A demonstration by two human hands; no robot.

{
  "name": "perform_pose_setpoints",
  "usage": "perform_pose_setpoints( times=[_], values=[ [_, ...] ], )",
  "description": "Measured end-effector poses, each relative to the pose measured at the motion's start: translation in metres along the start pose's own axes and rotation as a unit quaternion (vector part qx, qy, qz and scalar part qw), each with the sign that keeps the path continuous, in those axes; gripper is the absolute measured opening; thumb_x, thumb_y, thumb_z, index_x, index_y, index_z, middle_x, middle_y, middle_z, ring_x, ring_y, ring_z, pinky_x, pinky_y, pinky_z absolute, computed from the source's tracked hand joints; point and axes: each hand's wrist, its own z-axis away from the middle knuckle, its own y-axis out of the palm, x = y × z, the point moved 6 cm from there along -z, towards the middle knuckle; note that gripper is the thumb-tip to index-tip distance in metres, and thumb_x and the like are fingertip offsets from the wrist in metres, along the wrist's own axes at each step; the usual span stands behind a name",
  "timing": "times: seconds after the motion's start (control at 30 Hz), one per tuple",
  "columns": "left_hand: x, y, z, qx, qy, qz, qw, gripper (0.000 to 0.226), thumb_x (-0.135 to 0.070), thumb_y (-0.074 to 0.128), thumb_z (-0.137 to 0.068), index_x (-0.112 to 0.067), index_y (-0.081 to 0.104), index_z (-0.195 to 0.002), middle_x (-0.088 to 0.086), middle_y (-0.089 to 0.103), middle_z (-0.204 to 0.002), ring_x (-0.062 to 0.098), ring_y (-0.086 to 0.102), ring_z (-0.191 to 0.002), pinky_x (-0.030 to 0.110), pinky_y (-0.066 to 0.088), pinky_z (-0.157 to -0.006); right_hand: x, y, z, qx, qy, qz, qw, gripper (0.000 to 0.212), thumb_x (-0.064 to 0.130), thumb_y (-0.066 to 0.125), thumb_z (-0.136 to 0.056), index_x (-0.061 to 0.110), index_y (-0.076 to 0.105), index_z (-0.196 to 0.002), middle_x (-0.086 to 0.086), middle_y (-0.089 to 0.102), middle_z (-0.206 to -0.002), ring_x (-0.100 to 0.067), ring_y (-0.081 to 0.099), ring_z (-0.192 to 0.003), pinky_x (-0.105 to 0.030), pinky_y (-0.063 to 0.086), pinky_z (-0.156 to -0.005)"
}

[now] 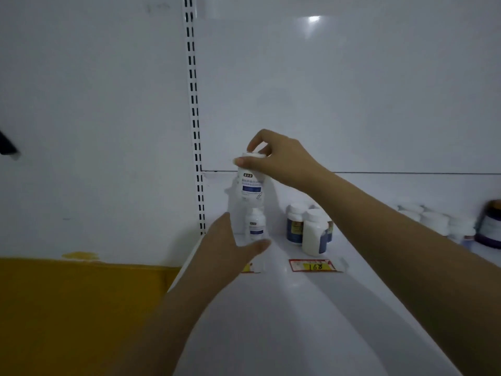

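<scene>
My right hand (279, 158) grips a white bottle (251, 184) with a blue label by its cap, holding it in the air above the white shelf (284, 308). Directly below it a smaller white bottle (255, 223) of the same look stands on the shelf near the back wall. My left hand (230, 251) is spread open just in front of and left of that lower bottle, fingers straight, holding nothing.
Two dark-blue and white bottles (309, 229) stand to the right, with several more white bottles (433, 221) and a purple jar (490, 226) farther right. Price tags (314, 265) sit on the shelf. A slotted upright (195, 118) runs up the white back wall; a yellow surface (67, 308) lies lower left.
</scene>
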Motion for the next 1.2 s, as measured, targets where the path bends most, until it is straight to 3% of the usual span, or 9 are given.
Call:
perform_pose_setpoints(
  times=[0.13,0.2,0.33,0.53,0.73,0.9,1.0,1.2],
  values=[
    [-0.037,0.013,-0.021,0.032,0.009,0.106,0.994,0.058,-0.039,0.067,-0.082,-0.021,0.044,-0.132,-0.003,0.055,-0.125,0.013,0.052,-0.110,0.021,0.035,-0.084,-0.015,-0.026,0.021,-0.025,0.053,-0.061,0.996,0.043,0.050,0.071,-0.077,0.018,0.060,-0.104,0.000,0.068,-0.089,-0.012,0.068,-0.075,-0.022,0.058,-0.063],
    [-0.045,0.026,-0.024,0.038,0.018,0.136,0.990,0.044,-0.033,0.068,-0.083,-0.018,0.053,-0.122,0.001,0.062,-0.116,0.013,0.057,-0.097,0.019,0.040,-0.077,-0.032,-0.031,0.032,-0.044,0.076,-0.053,0.995,0.045,0.053,0.070,-0.077,0.019,0.061,-0.104,-0.001,0.069,-0.091,-0.015,0.069,-0.077,-0.027,0.059,-0.069],
    [-0.044,0.050,-0.019,0.044,0.022,0.175,0.983,0.024,-0.026,0.068,-0.084,-0.021,0.059,-0.105,-0.007,0.063,-0.094,0.002,0.058,-0.078,0.011,0.040,-0.065,-0.067,-0.027,0.054,-0.063,0.101,-0.089,0.989,0.039,0.057,0.059,-0.084,0.024,0.063,-0.104,0.002,0.070,-0.097,-0.015,0.068,-0.088,-0.039,0.057,-0.084],
    [-0.035,0.061,-0.017,0.051,0.012,0.222,0.974,0.026,-0.022,0.076,-0.077,-0.027,0.058,-0.095,-0.019,0.062,-0.082,-0.005,0.059,-0.073,0.003,0.043,-0.056,-0.095,-0.008,0.073,-0.051,0.113,-0.263,0.957,0.026,0.031,0.057,-0.094,0.020,0.064,-0.116,0.000,0.071,-0.103,-0.016,0.068,-0.095,-0.036,0.057,-0.087],
    [-0.034,0.061,-0.022,0.069,0.022,0.215,0.974,0.030,-0.029,0.073,-0.078,-0.028,0.056,-0.102,-0.020,0.060,-0.085,-0.006,0.058,-0.073,0.005,0.043,-0.056,-0.099,-0.007,0.069,-0.063,0.099,-0.253,0.960,0.030,0.036,0.058,-0.092,0.021,0.062,-0.118,0.002,0.070,-0.106,-0.017,0.068,-0.096,-0.039,0.056,-0.089],
    [-0.034,0.059,-0.022,0.071,0.023,0.214,0.974,0.030,-0.030,0.069,-0.082,-0.027,0.056,-0.109,-0.012,0.061,-0.097,-0.001,0.057,-0.077,0.007,0.042,-0.063,-0.096,-0.010,0.067,-0.066,0.080,-0.247,0.963,0.029,0.039,0.060,-0.090,0.024,0.062,-0.115,0.008,0.071,-0.100,-0.012,0.069,-0.090,-0.031,0.058,-0.082],
    [-0.034,0.058,-0.023,0.068,0.020,0.233,0.970,0.034,-0.031,0.071,-0.080,-0.025,0.060,-0.112,-0.010,0.064,-0.097,0.001,0.060,-0.081,0.009,0.043,-0.069,-0.096,-0.011,0.067,-0.060,0.079,-0.266,0.959,0.030,0.040,0.060,-0.090,0.023,0.063,-0.115,0.005,0.072,-0.101,-0.014,0.070,-0.090,-0.034,0.058,-0.083],
    [-0.035,0.056,-0.023,0.062,0.034,0.231,0.970,0.027,-0.028,0.073,-0.078,-0.029,0.058,-0.101,-0.013,0.063,-0.090,-0.003,0.060,-0.077,0.009,0.045,-0.066,-0.093,-0.012,0.066,-0.058,0.067,-0.268,0.959,0.025,0.040,0.059,-0.089,0.025,0.064,-0.110,0.005,0.072,-0.099,-0.012,0.070,-0.088,-0.032,0.059,-0.081]
  ],
)
